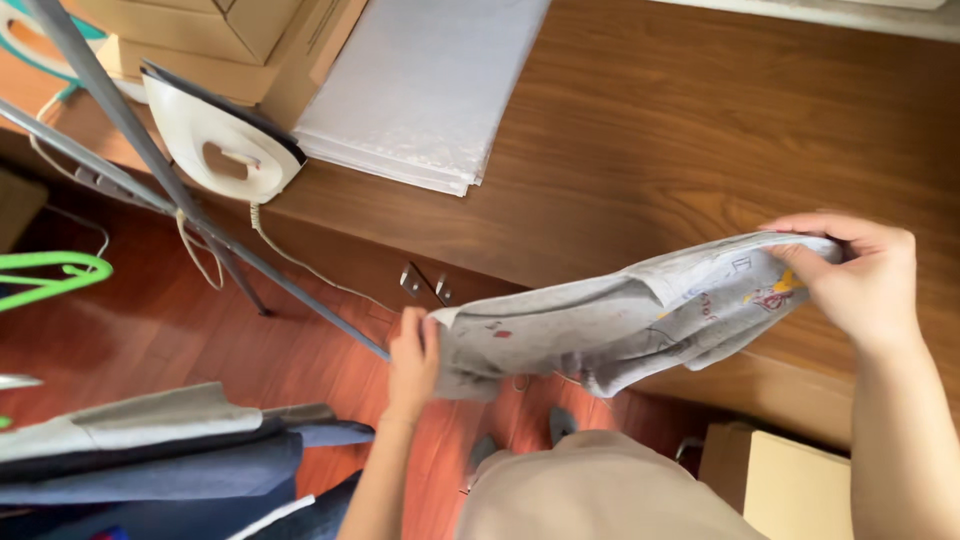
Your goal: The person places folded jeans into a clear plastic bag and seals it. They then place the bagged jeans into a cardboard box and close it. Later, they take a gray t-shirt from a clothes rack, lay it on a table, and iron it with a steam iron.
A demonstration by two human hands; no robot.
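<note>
A light grey garment [620, 320] with small coloured prints is stretched between my two hands over the edge of a brown wooden table [680, 130]. My left hand [412, 360] grips its lower left corner, off the table's front edge above the floor. My right hand [860, 275] pinches its upper right end above the tabletop. The cloth sags in folds between them.
A white clothes iron [225, 135] stands on the table's left end, its cord [290, 255] hanging down. A stack of pale grey folded fabric [420, 90] lies beside cardboard boxes [220, 30]. Metal rack poles [150, 170], a green hanger [55, 272], piled clothes [160, 450] and a box [790, 485] stand around.
</note>
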